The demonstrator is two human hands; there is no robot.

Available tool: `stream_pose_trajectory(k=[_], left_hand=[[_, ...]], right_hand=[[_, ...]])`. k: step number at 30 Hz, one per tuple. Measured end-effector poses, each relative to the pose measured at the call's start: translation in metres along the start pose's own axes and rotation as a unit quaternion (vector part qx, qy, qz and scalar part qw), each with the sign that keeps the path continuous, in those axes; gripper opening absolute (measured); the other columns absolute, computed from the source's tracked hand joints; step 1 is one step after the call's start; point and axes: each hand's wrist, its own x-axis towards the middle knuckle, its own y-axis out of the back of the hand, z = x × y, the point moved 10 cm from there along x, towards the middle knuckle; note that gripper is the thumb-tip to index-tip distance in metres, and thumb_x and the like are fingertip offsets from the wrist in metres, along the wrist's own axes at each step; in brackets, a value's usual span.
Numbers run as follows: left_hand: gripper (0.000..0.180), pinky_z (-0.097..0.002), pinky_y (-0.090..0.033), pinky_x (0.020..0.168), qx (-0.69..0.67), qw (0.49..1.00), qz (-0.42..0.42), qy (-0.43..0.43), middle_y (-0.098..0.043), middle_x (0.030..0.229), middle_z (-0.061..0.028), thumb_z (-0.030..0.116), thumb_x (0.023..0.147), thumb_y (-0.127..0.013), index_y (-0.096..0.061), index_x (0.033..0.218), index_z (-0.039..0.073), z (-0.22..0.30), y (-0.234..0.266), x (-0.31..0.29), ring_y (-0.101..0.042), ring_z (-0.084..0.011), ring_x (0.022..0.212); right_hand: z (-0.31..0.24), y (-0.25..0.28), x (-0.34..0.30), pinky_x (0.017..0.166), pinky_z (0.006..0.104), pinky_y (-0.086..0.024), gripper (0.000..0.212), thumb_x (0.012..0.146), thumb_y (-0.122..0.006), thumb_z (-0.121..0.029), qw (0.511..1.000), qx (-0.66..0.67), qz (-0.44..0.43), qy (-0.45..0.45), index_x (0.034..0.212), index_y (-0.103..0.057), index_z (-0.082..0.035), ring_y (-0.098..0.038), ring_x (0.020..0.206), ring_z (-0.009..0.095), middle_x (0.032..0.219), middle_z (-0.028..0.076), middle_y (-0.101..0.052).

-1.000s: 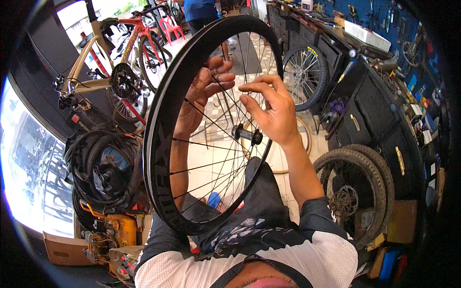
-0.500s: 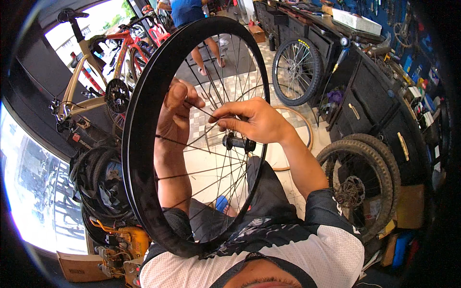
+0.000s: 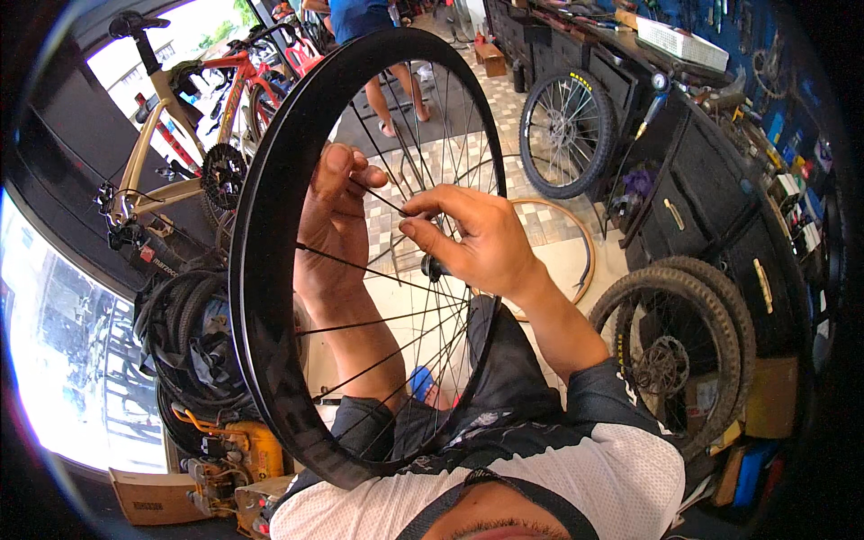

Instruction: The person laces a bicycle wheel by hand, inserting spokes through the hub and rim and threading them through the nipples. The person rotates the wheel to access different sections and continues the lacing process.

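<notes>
A black deep-rimmed bicycle wheel [image 3: 255,270] stands upright and slightly tilted before my chest, with many thin black spokes running to its hub [image 3: 434,267]. My left hand [image 3: 335,211] reaches up behind the near side of the rim, its fingers curled around one end of a black spoke [image 3: 382,198]. From the other side, my right hand [image 3: 481,236] has index finger and thumb at the spoke's other end, the thumb slightly apart from the fingertip. Part of the hub is hidden behind the right hand.
A person in blue [image 3: 360,22] stands at the back. Bicycles [image 3: 162,135] are at the left, above piled black tyres [image 3: 184,333]. On the right are a wheel [image 3: 567,135], muddy wheels [image 3: 675,351] and a dark cabinet [image 3: 697,198]. A tan-edged tyre [image 3: 587,243] lies on the floor.
My right thumb has dropped a little away from the index fingertip, and the right hand now covers more of the hub. The left hand has stayed almost in place. The view has shifted slightly.
</notes>
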Motion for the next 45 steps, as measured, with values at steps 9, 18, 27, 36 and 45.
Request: stream_pose_trajectory(k=[9, 18, 27, 36, 45], left_hand=[[0.042, -0.0415, -0.058, 0.086, -0.026, 0.999, -0.024, 0.014, -0.065, 0.125, -0.0206, 0.025, 0.105, -0.058, -0.057, 0.13, -0.009, 0.006, -0.011, -0.01, -0.068, -0.0229, 0.097], [0.033, -0.0319, -0.056, 0.078, -0.054, 0.997, -0.047, 0.019, -0.059, 0.098, -0.004, 0.022, 0.101, -0.068, -0.059, 0.125, 0.002, 0.003, 0.002, 0.0, -0.062, -0.0143, 0.088], [0.083, -0.0458, -0.054, 0.099, 0.142, 0.984, -0.099, -0.049, -0.052, 0.148, -0.0186, 0.046, 0.087, -0.079, -0.047, 0.149, 0.002, 0.011, 0.009, -0.008, -0.057, -0.0286, 0.131], [0.067, -0.0433, -0.05, 0.102, 0.042, 0.994, -0.095, 0.042, -0.057, 0.144, -0.0211, 0.044, 0.105, -0.053, -0.047, 0.149, -0.006, -0.042, 0.0, 0.023, -0.059, -0.0307, 0.128], [0.037, -0.0318, -0.06, 0.061, 0.085, 0.985, -0.004, 0.153, -0.07, 0.085, -0.011, 0.037, 0.103, -0.066, -0.067, 0.096, 0.0, -0.053, -0.006, 0.038, -0.07, -0.0202, 0.067]], right_hand=[[-0.019, -0.007, -0.009, 0.046, 0.0418, -0.046, 0.036, 0.094, -0.075, -0.037, 0.976, -0.2, 0.087, 0.022, 0.076, -0.061, -0.01, -0.061, 0.051, 0.03, 0.066, 0.007, -0.056], [-0.028, -0.02, -0.011, 0.044, 0.0401, -0.045, 0.032, 0.093, -0.076, -0.032, 0.974, -0.215, 0.065, 0.035, 0.076, -0.06, -0.01, -0.059, 0.049, 0.029, 0.067, 0.007, -0.052], [-0.028, -0.014, -0.02, 0.043, 0.0418, -0.045, 0.032, 0.096, -0.072, -0.024, 0.97, -0.212, 0.113, 0.027, 0.073, -0.055, -0.009, -0.057, 0.047, 0.031, 0.064, 0.009, -0.05], [0.002, 0.01, 0.002, 0.049, 0.0466, -0.047, 0.029, 0.097, -0.071, -0.022, 0.972, -0.198, 0.117, -0.048, 0.077, -0.058, -0.005, -0.063, 0.055, 0.037, 0.067, 0.015, -0.062], [0.009, 0.0, 0.009, 0.051, 0.0485, -0.05, 0.033, 0.095, -0.072, -0.031, 0.971, -0.21, 0.068, -0.09, 0.076, -0.063, -0.005, -0.066, 0.058, 0.039, 0.067, 0.015, -0.065]])
